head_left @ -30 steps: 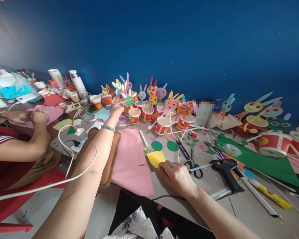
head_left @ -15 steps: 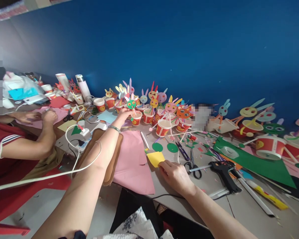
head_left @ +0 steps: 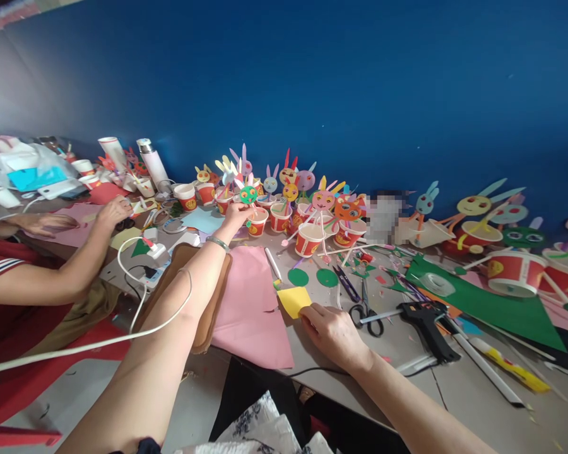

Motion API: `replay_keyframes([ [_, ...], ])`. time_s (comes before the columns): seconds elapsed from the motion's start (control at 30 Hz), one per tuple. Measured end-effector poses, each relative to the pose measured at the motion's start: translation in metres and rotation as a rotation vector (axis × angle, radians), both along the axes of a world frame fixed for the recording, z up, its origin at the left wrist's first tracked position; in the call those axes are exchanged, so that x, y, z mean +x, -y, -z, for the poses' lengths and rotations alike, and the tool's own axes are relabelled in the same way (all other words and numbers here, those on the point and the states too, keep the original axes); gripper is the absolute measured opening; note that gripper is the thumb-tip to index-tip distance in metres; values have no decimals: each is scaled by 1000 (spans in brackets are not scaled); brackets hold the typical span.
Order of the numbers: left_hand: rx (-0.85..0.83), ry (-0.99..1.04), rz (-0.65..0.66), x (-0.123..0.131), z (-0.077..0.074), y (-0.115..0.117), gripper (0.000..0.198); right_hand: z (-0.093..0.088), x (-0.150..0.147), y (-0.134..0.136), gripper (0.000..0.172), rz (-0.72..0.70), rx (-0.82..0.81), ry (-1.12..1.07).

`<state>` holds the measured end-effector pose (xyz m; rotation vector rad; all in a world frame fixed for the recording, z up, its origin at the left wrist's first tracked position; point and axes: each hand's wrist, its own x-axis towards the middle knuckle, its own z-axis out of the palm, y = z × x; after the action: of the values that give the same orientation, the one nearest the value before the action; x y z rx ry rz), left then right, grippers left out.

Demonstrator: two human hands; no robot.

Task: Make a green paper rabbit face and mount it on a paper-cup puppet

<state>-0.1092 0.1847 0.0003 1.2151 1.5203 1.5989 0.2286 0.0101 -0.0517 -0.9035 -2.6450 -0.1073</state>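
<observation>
My left hand (head_left: pixel 238 214) reaches out to the row of paper cups. Its fingers close just below the green face of a paper rabbit (head_left: pixel 248 194), which stands in a red and white paper cup (head_left: pixel 258 222). Part of the grip is hidden behind the hand. Close to me, my right hand (head_left: pixel 337 337) pinches the lower right corner of a yellow paper piece (head_left: pixel 294 302) on the table. Two green paper circles (head_left: pixel 298 277) lie just beyond it. Left of the yellow piece is a large pink paper sheet (head_left: pixel 246 302).
Scissors (head_left: pixel 373 323) and a black glue gun (head_left: pixel 428 328) lie right of my right hand. A green sheet (head_left: pixel 492 309) and several cup figures (head_left: pixel 518 271) are farther right. A white cable (head_left: pixel 76 347) crosses my left forearm. At left, a co-worker's hand (head_left: pixel 116 211) is over the table.
The co-worker's nearer hand has moved up and right, away from their pink paper, toward the scissors. My hands keep their places; the view has shifted slightly.
</observation>
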Motion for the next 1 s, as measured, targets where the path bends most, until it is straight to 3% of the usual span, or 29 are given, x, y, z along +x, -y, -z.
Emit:
replay_keyframes([
  [0.47,44,-234,-110,5,-4,0,27,-1,1,2,21,-10,-5,-11],
  [1.0,10,-256,-132,3,-3,-2,29,-1,1,2,23,-12,-18,-10],
])
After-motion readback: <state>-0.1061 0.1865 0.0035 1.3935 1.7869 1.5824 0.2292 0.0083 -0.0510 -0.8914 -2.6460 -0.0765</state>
